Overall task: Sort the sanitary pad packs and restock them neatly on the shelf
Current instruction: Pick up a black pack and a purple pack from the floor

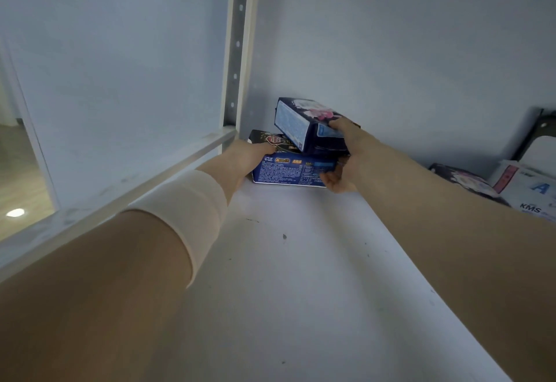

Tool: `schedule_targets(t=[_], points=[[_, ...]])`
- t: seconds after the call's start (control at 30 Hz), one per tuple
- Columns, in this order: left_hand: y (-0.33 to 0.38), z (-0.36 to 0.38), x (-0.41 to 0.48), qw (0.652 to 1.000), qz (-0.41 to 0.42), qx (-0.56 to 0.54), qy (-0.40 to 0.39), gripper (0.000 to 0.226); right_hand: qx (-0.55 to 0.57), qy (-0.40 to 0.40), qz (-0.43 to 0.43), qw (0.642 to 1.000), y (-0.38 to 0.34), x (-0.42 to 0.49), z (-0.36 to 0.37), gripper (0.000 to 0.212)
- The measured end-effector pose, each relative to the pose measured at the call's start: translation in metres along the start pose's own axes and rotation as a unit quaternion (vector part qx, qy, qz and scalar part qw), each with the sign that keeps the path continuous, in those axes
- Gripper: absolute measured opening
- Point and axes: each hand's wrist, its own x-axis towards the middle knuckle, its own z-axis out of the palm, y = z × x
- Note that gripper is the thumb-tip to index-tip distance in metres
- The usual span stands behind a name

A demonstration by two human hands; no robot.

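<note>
Three pad packs sit stacked in the far left corner of the white shelf (270,261). A blue pack (288,171) lies flat at the bottom, with a black pack (270,139) behind it. My left hand (246,156) rests against the left end of these two, fingers on the black pack. My right hand (343,156) grips a dark navy pack with pink flowers (301,123), held tilted above the blue one, thumb on top and fingers underneath.
A white upright post with holes (237,51) and a clear rail (150,177) bound the shelf on the left. More packs lie at the right: a dark floral one (469,180) and a white pack with blue letters (532,192).
</note>
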Motion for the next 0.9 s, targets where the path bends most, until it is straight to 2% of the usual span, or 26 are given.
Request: schedule_targets(t=[0.07,0.2,0.3,0.43,0.53,0.77,0.9], points=[[0.002,0.0,-0.005,1.0,0.005,-0.019,-0.002,0.024,0.04,-0.02,-0.001,0.999,0.006,-0.003,-0.007,0.029],[0.006,0.0,-0.011,0.994,0.005,-0.11,0.015,0.057,0.098,-0.055,-0.004,0.994,0.012,-0.01,-0.022,0.027],[0.007,-0.001,-0.022,0.989,0.006,-0.143,0.033,0.065,0.135,-0.075,-0.002,0.988,0.018,-0.018,-0.033,0.03],[0.006,-0.001,-0.044,0.991,-0.014,-0.134,-0.008,0.047,0.192,-0.092,-0.005,0.977,0.024,-0.032,-0.042,0.037],[0.001,0.0,-0.062,0.988,-0.05,-0.142,-0.02,0.049,0.202,-0.085,-0.004,0.976,0.028,-0.041,-0.047,0.036],[-0.011,-0.009,-0.117,0.979,-0.058,-0.189,0.057,0.024,0.198,-0.131,-0.032,0.971,0.048,-0.079,-0.07,0.019],[-0.014,-0.017,-0.15,0.972,-0.056,-0.211,0.087,0.018,0.197,-0.156,-0.035,0.967,0.059,-0.109,-0.085,0.02]])
